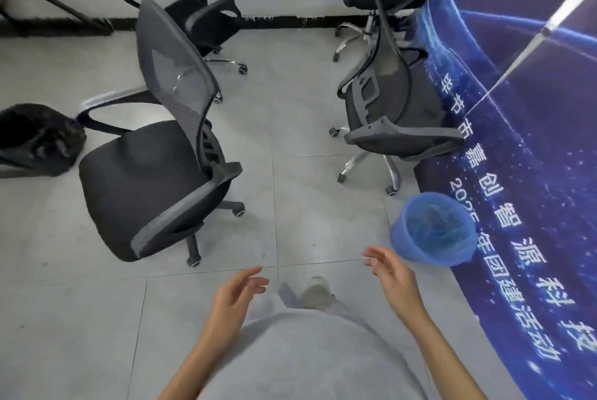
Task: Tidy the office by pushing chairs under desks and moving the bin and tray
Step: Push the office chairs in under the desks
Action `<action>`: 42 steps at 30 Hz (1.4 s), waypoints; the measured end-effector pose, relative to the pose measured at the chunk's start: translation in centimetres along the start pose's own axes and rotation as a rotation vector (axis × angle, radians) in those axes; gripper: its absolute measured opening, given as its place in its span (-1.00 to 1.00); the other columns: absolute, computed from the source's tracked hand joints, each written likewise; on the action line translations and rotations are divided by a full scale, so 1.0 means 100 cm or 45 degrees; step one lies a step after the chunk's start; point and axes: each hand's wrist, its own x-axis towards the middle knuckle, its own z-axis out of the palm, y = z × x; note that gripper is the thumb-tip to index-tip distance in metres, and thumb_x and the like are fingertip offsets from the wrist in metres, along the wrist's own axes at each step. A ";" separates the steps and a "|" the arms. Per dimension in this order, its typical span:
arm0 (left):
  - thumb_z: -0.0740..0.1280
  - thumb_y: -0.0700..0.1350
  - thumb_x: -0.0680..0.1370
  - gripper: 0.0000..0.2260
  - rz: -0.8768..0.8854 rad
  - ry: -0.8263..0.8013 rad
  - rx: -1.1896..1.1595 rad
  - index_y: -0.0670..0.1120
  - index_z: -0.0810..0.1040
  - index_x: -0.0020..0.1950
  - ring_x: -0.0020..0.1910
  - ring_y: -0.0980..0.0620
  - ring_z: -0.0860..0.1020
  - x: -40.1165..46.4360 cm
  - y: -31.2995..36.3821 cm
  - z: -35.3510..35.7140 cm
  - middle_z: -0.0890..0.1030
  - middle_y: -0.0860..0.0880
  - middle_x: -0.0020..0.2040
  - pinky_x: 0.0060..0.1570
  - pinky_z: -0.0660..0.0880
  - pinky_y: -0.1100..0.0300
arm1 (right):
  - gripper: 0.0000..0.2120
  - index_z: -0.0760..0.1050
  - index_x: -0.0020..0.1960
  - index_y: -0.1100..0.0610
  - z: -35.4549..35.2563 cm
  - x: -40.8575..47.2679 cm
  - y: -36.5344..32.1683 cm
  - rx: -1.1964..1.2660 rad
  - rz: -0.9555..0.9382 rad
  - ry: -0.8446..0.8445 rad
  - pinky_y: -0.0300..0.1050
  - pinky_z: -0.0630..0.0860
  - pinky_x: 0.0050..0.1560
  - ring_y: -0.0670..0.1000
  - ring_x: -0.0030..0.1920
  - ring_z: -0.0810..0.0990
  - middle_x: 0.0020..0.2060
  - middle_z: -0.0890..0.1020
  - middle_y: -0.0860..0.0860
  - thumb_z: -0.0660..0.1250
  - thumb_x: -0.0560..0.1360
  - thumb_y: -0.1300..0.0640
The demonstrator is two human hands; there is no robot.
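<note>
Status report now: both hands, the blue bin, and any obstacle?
Left hand and right hand open, holding nothing. Blue bin upright on floor, just beyond right hand, untouched. Nearest chair stands left, not in the way.

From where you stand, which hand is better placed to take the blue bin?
Probably the right hand: it is open and close beside the bin. The left hand is open too, but farther away.

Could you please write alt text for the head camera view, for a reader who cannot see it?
A person's left hand and right hand reach forward, open and empty, over a grey tiled floor. Four black mesh office chairs stand ahead, the nearest chair at left. A blue bin sits beside the right hand, against a blue banner.
</note>
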 end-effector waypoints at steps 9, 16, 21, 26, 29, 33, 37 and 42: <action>0.16 -0.26 0.59 -0.75 -0.054 0.249 -0.121 0.06 0.51 0.06 -0.15 0.22 0.62 0.147 0.085 0.014 0.66 0.27 -0.14 -0.07 0.50 0.33 | -0.76 0.47 0.12 0.10 -0.001 0.237 -0.101 -0.073 -0.132 -0.195 -0.24 0.46 0.02 -0.25 -0.13 0.60 -0.04 0.61 -0.07 0.17 0.55 0.34; 0.17 -0.25 0.59 -0.76 0.156 0.247 -0.070 0.04 0.51 0.13 -0.08 0.20 0.62 0.323 0.200 -0.016 0.65 0.20 -0.07 -0.05 0.49 0.36 | -0.71 0.48 0.00 -0.04 0.028 0.358 -0.128 -0.142 0.057 -0.239 -0.39 0.49 -0.09 -0.14 -0.08 0.63 -0.01 0.63 0.01 0.19 0.54 0.34; 0.15 -0.24 0.60 -0.76 0.256 0.310 -0.090 0.01 0.49 0.16 -0.06 0.19 0.61 0.415 0.279 -0.055 0.66 0.05 -0.04 0.01 0.49 0.35 | -0.76 0.51 0.00 -0.01 0.049 0.439 -0.188 -0.136 0.068 -0.309 -0.06 0.48 0.11 -0.01 0.02 0.61 -0.01 0.64 -0.04 0.22 0.53 0.31; 0.16 -0.22 0.60 -0.77 0.226 0.576 -0.124 0.01 0.49 0.17 -0.05 0.24 0.60 0.471 0.309 -0.092 0.64 0.12 -0.04 -0.09 0.44 0.45 | -0.75 0.47 0.02 -0.09 0.100 0.550 -0.260 -0.350 -0.111 -0.620 -0.06 0.48 0.14 -0.07 0.01 0.61 0.01 0.62 -0.09 0.22 0.54 0.27; 0.17 -0.23 0.59 -0.76 0.143 0.840 -0.162 0.01 0.50 0.18 -0.06 0.27 0.59 0.489 0.313 -0.109 0.64 0.11 -0.04 -0.11 0.41 0.50 | -0.75 0.48 0.04 -0.06 0.150 0.619 -0.304 -0.467 -0.221 -0.904 -0.16 0.49 0.10 -0.12 0.00 0.62 0.02 0.63 -0.10 0.21 0.55 0.27; 0.18 -0.20 0.58 -0.77 -0.014 1.303 -0.226 0.04 0.49 0.18 -0.14 0.36 0.56 0.501 0.309 -0.119 0.65 0.19 -0.08 -0.21 0.40 0.53 | -0.70 0.48 0.01 -0.09 0.233 0.686 -0.369 -0.593 -0.439 -1.272 -0.37 0.49 -0.06 -0.12 -0.02 0.63 -0.01 0.63 -0.10 0.20 0.54 0.32; 0.19 -0.24 0.56 -0.73 -0.228 1.790 -0.305 -0.06 0.51 0.21 0.03 0.29 0.55 0.499 0.305 -0.119 0.64 0.15 -0.01 -0.01 0.40 0.53 | -0.67 0.47 0.01 -0.11 0.310 0.695 -0.436 -0.706 -0.757 -1.638 -0.46 0.45 -0.07 -0.22 -0.05 0.60 -0.04 0.63 -0.15 0.21 0.53 0.33; 0.26 -0.05 0.48 -0.65 -0.650 1.854 0.082 -0.06 0.51 0.26 0.13 0.20 0.51 0.484 0.291 -0.109 0.57 0.11 0.13 0.12 0.41 0.33 | -0.74 0.51 0.16 0.10 0.385 0.664 -0.464 -0.799 -1.282 -1.963 -0.54 0.37 0.00 -0.21 -0.05 0.55 0.00 0.59 -0.09 0.23 0.52 0.31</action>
